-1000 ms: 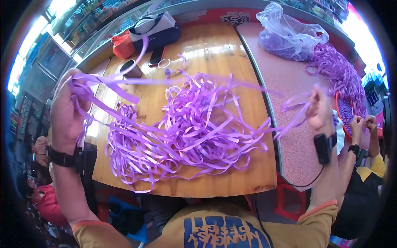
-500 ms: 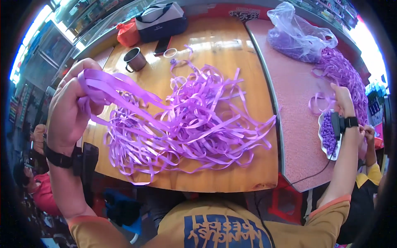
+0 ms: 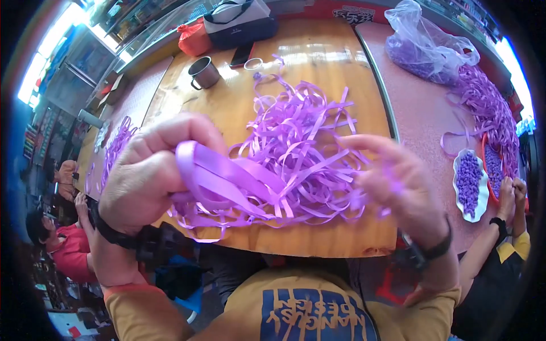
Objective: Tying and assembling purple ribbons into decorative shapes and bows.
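Note:
My left hand [image 3: 153, 170] is closed on several loops of purple ribbon [image 3: 227, 176], raised above the near left part of the wooden table. These strands trail into a large tangled heap of ribbon [image 3: 301, 125] in the middle of the table. Off the heap's right edge, my right hand [image 3: 398, 187] is blurred by motion. Its index finger points left and the other fingers look curled. Smeared purple spots show at those fingers; what they are I cannot make out.
A white scalloped dish [image 3: 482, 196] of purple beads stands on the pink table at right, beside another person's hands [image 3: 513, 190]. A clear bag [image 3: 429, 48] lies farther back. A metal mug [image 3: 205, 73] and a dark bag [image 3: 242, 28] stand at the back.
My right hand has come back from beside the bead dish to the right edge of the ribbon heap. My left hand has moved right and nearer, still holding ribbon loops.

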A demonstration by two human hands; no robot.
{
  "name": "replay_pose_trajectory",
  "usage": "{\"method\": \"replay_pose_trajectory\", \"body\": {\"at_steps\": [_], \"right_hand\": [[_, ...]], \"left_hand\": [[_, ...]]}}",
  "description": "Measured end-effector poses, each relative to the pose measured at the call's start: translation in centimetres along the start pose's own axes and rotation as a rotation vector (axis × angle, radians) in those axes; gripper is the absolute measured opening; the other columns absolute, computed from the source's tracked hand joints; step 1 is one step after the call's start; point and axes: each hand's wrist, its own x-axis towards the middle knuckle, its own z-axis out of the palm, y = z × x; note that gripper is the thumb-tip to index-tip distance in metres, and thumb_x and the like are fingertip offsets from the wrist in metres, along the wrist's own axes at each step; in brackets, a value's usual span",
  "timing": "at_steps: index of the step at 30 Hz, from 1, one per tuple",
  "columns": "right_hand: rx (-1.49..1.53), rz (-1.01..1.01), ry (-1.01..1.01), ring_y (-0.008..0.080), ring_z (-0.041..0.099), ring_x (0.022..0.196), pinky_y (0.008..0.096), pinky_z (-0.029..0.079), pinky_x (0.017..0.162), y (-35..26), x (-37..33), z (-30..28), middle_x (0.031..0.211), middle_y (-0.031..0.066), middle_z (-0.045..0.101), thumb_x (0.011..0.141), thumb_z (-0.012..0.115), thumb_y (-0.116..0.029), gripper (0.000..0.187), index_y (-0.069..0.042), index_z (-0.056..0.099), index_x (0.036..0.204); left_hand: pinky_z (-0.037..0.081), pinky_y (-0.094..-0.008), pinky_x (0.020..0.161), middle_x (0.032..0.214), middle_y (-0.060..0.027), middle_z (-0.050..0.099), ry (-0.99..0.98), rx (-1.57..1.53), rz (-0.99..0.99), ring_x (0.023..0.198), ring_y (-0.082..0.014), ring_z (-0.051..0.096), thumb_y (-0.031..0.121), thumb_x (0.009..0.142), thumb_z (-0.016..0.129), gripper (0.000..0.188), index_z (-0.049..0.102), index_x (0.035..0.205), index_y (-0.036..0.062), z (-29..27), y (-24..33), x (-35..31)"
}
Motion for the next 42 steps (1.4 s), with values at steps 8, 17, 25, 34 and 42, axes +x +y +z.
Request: {"method": "replay_pose_trajectory", "body": {"at_steps": [8,17,25,34,42], "right_hand": [[0.262,0.271,-0.402,0.0024,0.047,0.066,0.0171,0.037,0.058,1.4,1.6,2.7,0.077,-0.0048,0.054,0.09,0.055,-0.02,0.018,-0.004,0.059,0.098],[0.246,0.14,-0.081,0.0014,0.044,0.069,0.0177,0.037,0.061,1.6,-1.4,-2.2,0.08,-0.0048,0.055,0.091,0.054,-0.018,0.014,-0.005,0.059,0.09],[0.226,-0.004,0.17,0.002,0.041,0.055,0.0165,0.029,0.05,1.3,-4.4,-4.6,0.075,0.0036,0.061,0.089,0.055,-0.022,0.021,-0.002,0.06,0.084],[0.149,-0.186,0.097,0.0142,0.055,0.063,0.0263,0.042,0.057,-0.1,-5.6,-5.2,0.07,0.0099,0.06,0.087,0.056,-0.023,0.027,0.003,0.057,0.078],[0.02,-0.102,0.156,0.0119,0.053,0.06,0.0257,0.042,0.057,-0.6,-5.4,-2.7,0.072,0.008,0.059,0.087,0.058,-0.017,0.021,0.003,0.059,0.082]], "left_hand": [[0.04,-0.0259,0.067,0.083,-0.0073,0.054,-0.173,0.053,-0.111,0.077,-0.0141,0.051,0.019,0.083,0.053,0.018,0.055,0.079,0.0013,-0.1,-2.6,1.7],[0.043,-0.02,0.062,0.089,-0.0066,0.058,-0.143,-0.115,0.062,0.073,-0.0096,0.054,0.016,0.088,0.047,0.019,0.053,0.096,0.0001,-6.6,-5.6,2.4],[0.042,-0.0201,0.059,0.076,0.0005,0.052,0.403,-0.393,0.24,0.062,-0.0049,0.045,0.014,0.094,0.044,0.018,0.055,0.097,0.0008,-12.5,-4.5,4.0],[0.043,-0.0238,0.068,0.09,-0.0028,0.061,0.127,0.629,0.302,0.076,-0.0105,0.056,0.019,0.089,0.049,0.024,0.059,0.101,0.0018,-4.1,-3.2,10.3],[0.046,-0.0287,0.07,0.083,-0.0093,0.061,-0.534,0.286,0.297,0.077,-0.0165,0.058,0.029,0.083,0.056,0.036,0.059,0.098,-0.0038,7.6,-3.4,9.0]]}}
